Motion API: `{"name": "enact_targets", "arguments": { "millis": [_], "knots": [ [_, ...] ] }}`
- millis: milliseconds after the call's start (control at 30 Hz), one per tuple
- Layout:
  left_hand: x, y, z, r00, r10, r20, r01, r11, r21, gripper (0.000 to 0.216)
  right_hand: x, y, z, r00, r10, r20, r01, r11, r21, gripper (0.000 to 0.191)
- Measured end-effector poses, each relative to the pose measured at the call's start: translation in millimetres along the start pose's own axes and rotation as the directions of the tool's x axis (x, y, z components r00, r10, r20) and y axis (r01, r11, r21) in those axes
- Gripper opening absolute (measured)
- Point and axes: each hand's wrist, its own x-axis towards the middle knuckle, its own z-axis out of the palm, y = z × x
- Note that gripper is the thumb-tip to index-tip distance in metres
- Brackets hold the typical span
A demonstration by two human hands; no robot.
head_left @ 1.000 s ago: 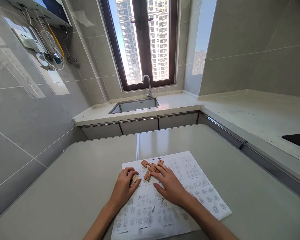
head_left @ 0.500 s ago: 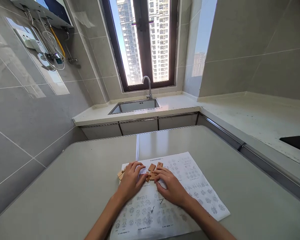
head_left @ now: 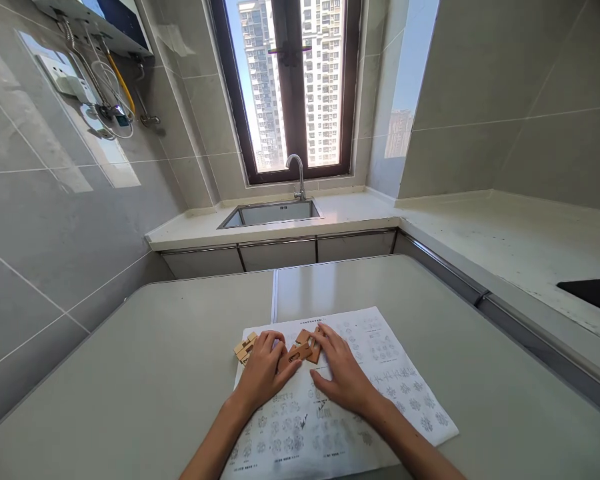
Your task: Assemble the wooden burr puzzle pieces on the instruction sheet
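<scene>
Both hands working the wooden puzzle pieces on the printed sheet

We are resting our left hand [head_left: 263, 369] palm-down on the printed sheet [head_left: 380, 373], fingers curled and drawn close together, with the fingertips [head_left: 279, 341] pressing against the near-left edge of the brown wooden pieces [head_left: 303, 348]. We are setting our right hand [head_left: 343, 373] opposite it, fingers partly spread, with the fingertips touching the right side of the same cluster, so the pieces are sitting between the two sets of fingertips. We cannot tell whether either hand is actually lifting a piece or only pushing it flat. Just left of the left hand's knuckles, a lighter wooden piece [head_left: 245, 348] is lying at the sheet's corner, touching the hand or nearly so. Sheet and pieces are lying on the grey table [head_left: 155, 373].
</scene>
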Motion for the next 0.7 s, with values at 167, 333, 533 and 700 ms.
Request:
{"name": "enact_targets", "arguments": {
  "millis": [167,333,533,700],
  "knots": [
    [-1.4,-2.5,1.2,0.998,0.002,-0.057,0.0,0.999,0.032,0.023,0.3,11.4,3.4,0.999,0.045,0.012,-0.043,0.993,-0.107,0.073],
    [1.2,-10.8,4.2,0.959,-0.127,-0.255,0.171,0.972,0.159,0.024,2.1,10.8,3.0,1.0,0.026,-0.011,-0.027,0.997,-0.073,0.059],
    [11.7,-15.2,6.1,0.947,-0.153,-0.283,0.225,0.944,0.243,0.029,3.7,4.7,-0.5,0.999,0.028,-0.032,-0.03,0.999,-0.042,0.054],
    [12.8,-8.8,8.6,0.988,-0.066,-0.142,0.088,0.985,0.151,0.024,4.1,3.6,-0.7,0.994,0.067,-0.082,-0.07,0.997,-0.024,0.054]
  ]
}}
